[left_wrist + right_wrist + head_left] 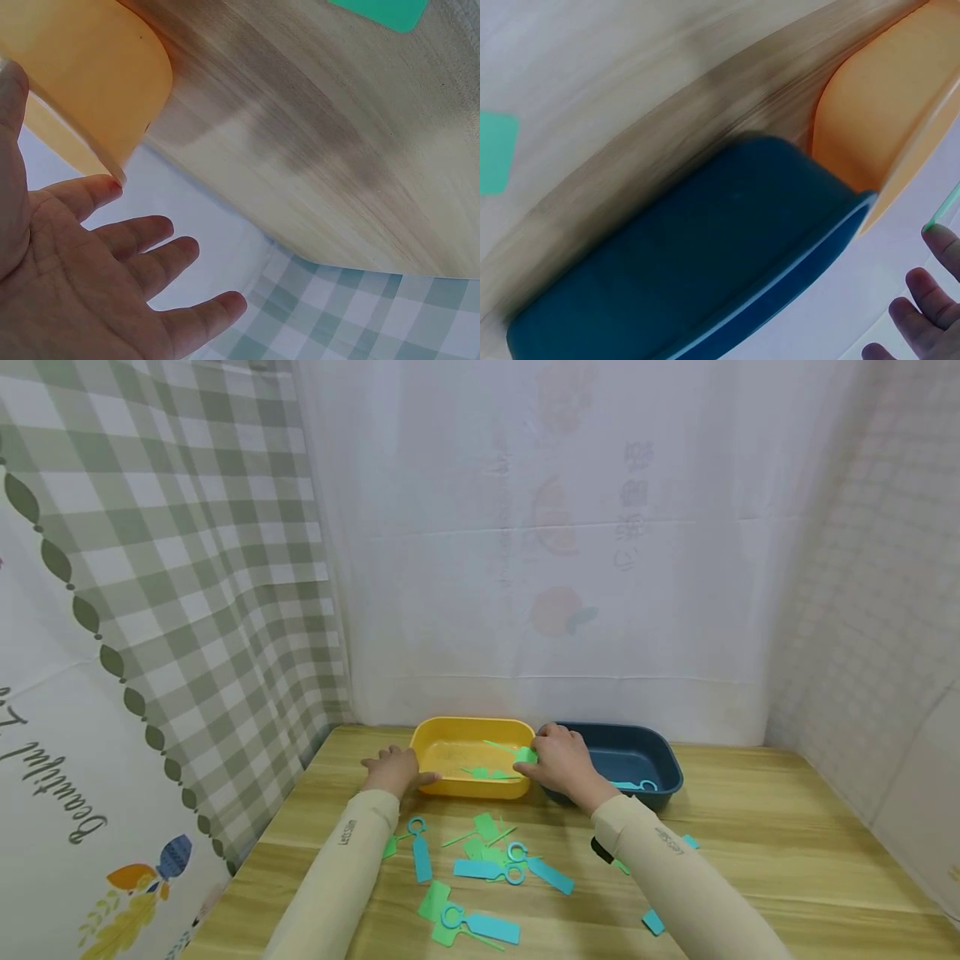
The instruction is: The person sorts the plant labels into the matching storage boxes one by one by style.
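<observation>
My left hand (393, 770) is at the left end of a yellow bin (468, 788), fingers spread. In the left wrist view the index fingertip touches the bin's rim (112, 169). My right hand (561, 758) is above where the yellow bin meets a dark blue bin (667, 793). It pinches a green plant label (527, 755) with a thin stem over the yellow bin's right end. In the right wrist view only the fingers (930, 300) and a thin green edge show. Green labels (480, 773) lie inside the yellow bin; a blue ring tag (633, 786) lies in the dark blue bin.
Several blue ring tags (491, 928) and green plant labels (486, 827) lie scattered across the wooden table (750, 827) in front of the bins. A small black piece (601, 850) lies by the right sleeve. A white curtain (465, 610) hangs behind, a checked cloth (247, 543) at left.
</observation>
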### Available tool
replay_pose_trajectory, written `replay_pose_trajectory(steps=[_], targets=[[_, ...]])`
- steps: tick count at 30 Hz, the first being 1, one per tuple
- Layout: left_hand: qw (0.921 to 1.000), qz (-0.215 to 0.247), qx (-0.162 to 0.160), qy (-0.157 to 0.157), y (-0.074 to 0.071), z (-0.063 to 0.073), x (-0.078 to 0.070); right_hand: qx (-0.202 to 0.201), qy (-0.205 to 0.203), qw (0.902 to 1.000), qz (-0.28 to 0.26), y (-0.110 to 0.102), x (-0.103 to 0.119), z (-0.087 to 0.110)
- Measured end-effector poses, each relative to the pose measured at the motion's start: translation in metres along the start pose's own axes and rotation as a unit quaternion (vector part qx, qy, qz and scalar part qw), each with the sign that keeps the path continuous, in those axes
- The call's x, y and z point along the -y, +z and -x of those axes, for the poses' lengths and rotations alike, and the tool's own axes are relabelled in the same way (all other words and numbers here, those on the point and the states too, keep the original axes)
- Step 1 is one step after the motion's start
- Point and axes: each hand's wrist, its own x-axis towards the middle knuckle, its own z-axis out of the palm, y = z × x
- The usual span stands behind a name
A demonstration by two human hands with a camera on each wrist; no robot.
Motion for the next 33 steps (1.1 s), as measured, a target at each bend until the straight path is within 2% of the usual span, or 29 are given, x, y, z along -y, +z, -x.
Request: replay_pose_trajectory(steps=[8,14,22,28,33], targets=[[1.0,-0.006,0.0,0.0,0.003,0.001,-0.003,0.013,0.021,0.9997,0.007,0.009,0.012,-0.003],[1.0,-0.001,0.003,0.006,0.004,0.004,-0.007,0.004,0.024,0.9996,0.015,0.012,0.011,-0.003],[0.9999,-0.006,-0.01,0.009,0.0,0.005,-0.007,-0.031,0.018,0.9994,0.004,0.005,-0.007,0.003],[0.9999,-0.007,-0.007,0.006,0.0,0.003,-0.004,-0.014,0.022,0.9996,0.008,-0.001,-0.021,0.006],[0.9999,-0.012,-0.002,0.001,-0.003,0.002,-0.002,-0.016,0.005,0.9998,0.007,-0.011,-0.033,0.013]])
